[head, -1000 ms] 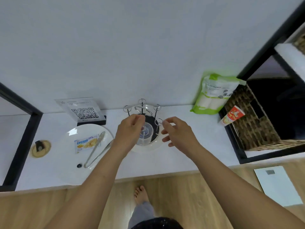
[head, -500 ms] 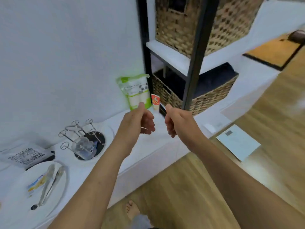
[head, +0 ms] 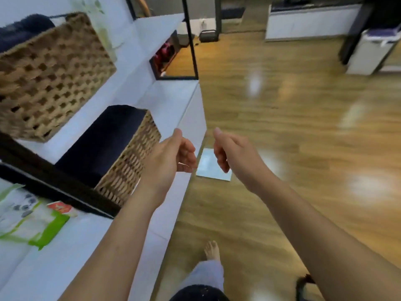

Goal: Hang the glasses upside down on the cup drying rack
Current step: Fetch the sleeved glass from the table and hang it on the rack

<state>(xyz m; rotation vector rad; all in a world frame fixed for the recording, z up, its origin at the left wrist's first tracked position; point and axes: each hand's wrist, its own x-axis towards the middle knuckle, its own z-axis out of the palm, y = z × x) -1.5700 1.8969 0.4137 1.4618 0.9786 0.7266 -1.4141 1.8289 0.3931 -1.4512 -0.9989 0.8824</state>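
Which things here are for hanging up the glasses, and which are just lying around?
For the job:
left hand, holding nothing
right hand, holding nothing
No glasses or drying rack in view.

Just lying about:
two wicker baskets
green-and-white packet
flat square thing on the floor

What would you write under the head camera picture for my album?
Two empty hands, left and right, reach out beside a wicker basket shelf.
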